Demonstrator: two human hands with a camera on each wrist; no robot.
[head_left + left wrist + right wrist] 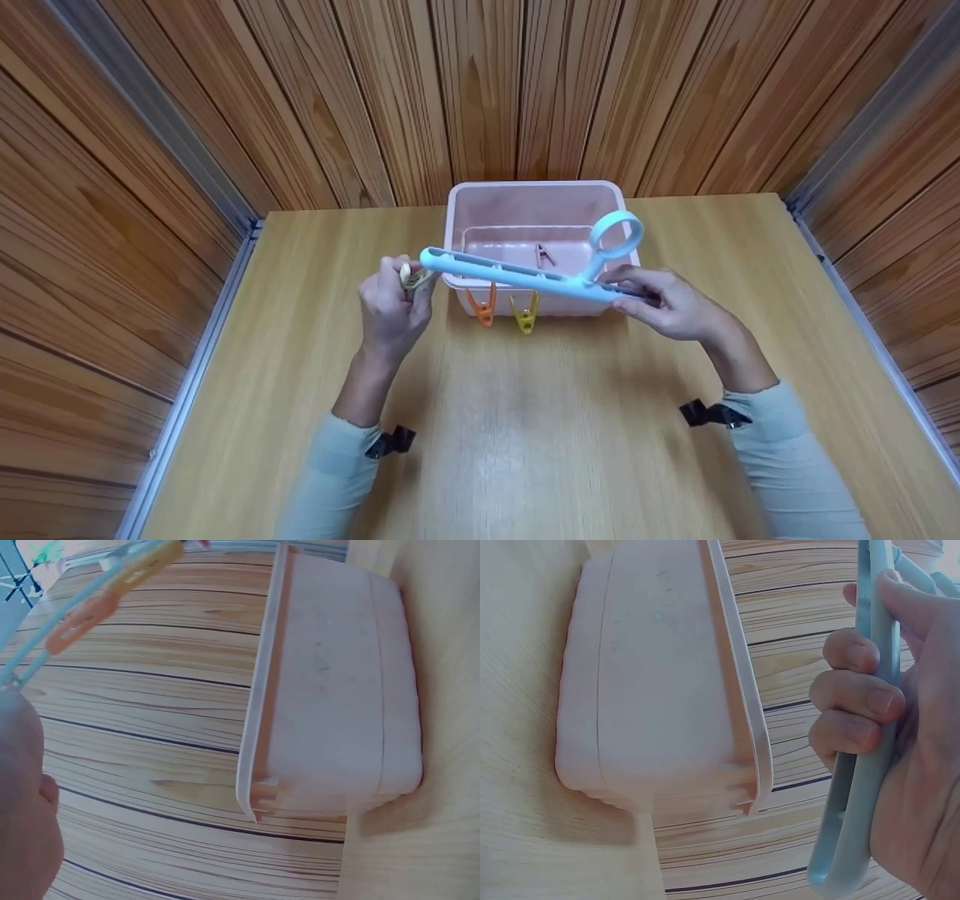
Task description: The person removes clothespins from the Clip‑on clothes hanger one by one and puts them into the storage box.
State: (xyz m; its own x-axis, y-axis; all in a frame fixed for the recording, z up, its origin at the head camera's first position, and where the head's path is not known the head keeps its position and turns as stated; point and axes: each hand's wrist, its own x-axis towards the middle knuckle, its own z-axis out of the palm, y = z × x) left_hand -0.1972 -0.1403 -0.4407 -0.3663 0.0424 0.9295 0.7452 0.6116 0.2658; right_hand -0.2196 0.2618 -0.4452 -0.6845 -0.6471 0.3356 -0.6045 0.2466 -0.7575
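My right hand [667, 304] grips the right end of a light blue hanger bar [517, 275], its fingers curled round it in the right wrist view. A round ring [616, 234] stands up from the bar. An orange clothespin [484, 306] and a yellow clothespin [526, 315] hang from the bar. At the bar's left end, my left hand [394, 307] pinches a pale yellow clothespin [412, 277]; its jaws are partly hidden, so whether it touches the bar cannot be told. In the left wrist view this hand is mostly out of frame.
A pale pink basin [459, 202] stands behind and below the bar, near the back wall. Inside it is a small pink clothespin [545, 256]. Wood-patterned panels [480, 90] enclose the wooden table [510, 450] at the back and sides.
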